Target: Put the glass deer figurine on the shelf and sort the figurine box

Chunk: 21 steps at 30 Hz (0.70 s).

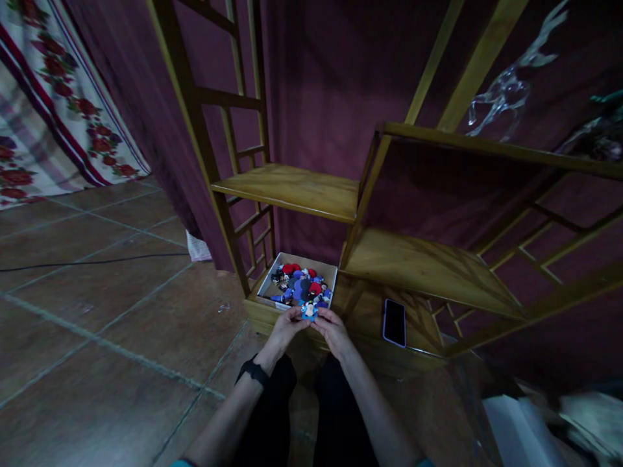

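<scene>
Between my two hands is a small blue and white figurine, held by its sides just in front of a shallow white box. My left hand, with a dark band on its wrist, pinches it from the left. From the right, the fingers of my right hand close on it. Many small figures in red, blue, black and white lie heaped inside the box, which rests on the low shelf. Fine detail on the held figurine is too small to make out.
Around the box rises a wooden shelf unit with staggered boards. A phone lies on its low board to the right. A clear deer ornament stands on the upper right shelf. A dark cable crosses the tiled floor at left.
</scene>
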Each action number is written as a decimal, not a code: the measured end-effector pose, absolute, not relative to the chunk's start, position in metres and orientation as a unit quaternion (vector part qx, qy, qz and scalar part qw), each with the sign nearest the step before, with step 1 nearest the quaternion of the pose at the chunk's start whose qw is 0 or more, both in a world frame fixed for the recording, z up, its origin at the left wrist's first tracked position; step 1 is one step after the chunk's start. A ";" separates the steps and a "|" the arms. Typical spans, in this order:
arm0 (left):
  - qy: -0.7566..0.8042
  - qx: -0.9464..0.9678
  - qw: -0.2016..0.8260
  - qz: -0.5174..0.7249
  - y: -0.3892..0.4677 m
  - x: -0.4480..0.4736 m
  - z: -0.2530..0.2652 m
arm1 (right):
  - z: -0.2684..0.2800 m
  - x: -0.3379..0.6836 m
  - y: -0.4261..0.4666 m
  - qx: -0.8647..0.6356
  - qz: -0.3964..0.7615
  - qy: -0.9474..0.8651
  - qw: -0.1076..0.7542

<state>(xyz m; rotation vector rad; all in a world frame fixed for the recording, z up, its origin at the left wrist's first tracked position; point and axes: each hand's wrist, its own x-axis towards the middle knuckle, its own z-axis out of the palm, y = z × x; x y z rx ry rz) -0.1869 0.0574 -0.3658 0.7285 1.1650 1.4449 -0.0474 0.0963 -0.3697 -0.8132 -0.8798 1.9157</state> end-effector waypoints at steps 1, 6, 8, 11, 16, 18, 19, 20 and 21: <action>0.491 0.306 0.543 0.609 0.057 -0.186 -0.365 | -0.370 -0.047 0.097 -0.332 0.764 -0.353 0.425; 0.514 0.306 0.519 0.610 0.059 -0.185 -0.369 | -0.374 -0.049 0.101 -0.339 0.772 -0.343 0.414; 0.518 0.312 0.513 0.609 0.061 -0.185 -0.373 | -0.376 -0.049 0.104 -0.334 0.778 -0.334 0.413; 0.520 0.326 0.515 0.599 0.066 -0.184 -0.379 | -0.380 -0.045 0.109 -0.330 0.781 -0.328 0.416; 0.488 0.346 0.544 0.588 0.070 -0.179 -0.382 | -0.388 -0.042 0.111 -0.333 0.768 -0.323 0.442; 0.489 0.345 0.539 0.592 0.069 -0.177 -0.382 | -0.391 -0.043 0.109 -0.334 0.763 -0.322 0.450; 0.494 0.343 0.533 0.595 0.068 -0.175 -0.381 | -0.392 -0.044 0.107 -0.334 0.763 -0.322 0.451; 0.501 0.341 0.525 0.598 0.067 -0.174 -0.381 | -0.392 -0.044 0.105 -0.334 0.763 -0.321 0.450; 0.507 0.338 0.518 0.600 0.065 -0.173 -0.380 | -0.392 -0.045 0.104 -0.336 0.764 -0.321 0.448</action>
